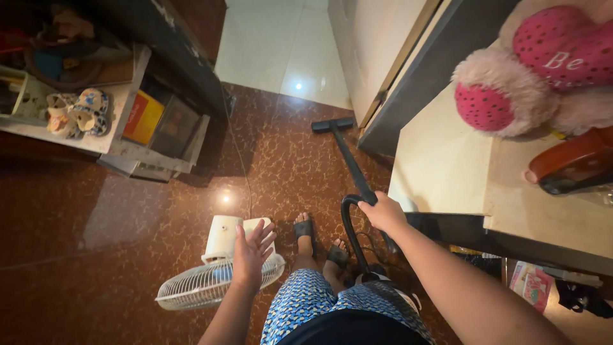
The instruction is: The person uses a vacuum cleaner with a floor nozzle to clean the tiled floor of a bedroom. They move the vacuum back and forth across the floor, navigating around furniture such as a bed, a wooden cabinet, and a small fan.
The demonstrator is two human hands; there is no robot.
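My right hand (383, 213) is wrapped tight round the black vacuum pipe (350, 163), fingers curled over it near where the hose (348, 233) loops down. The pipe runs away from me across the brown shiny floor (96, 236) to the flat vacuum head (332, 124), which sits at the edge where brown floor meets pale tiles (274, 45).

My left hand (251, 252) is open, fingers spread out, holding nothing. It's over the white fan (220, 268), which lies tipped on the floor w/ its round cage facing down-left. Can't tell if my hand touches it.

My feet in black sandals (305, 228) are btw the fan and the hose.

Stuff around: a pale counter (447, 166) on the right, close beside the pipe, w/ a pink spotted fluffy toy (530, 70) on top. A thin cord (241, 160) runs over the floor to the fan. On the left, a low shelf (121, 115) w/ small shoes (80, 112) and boxes.
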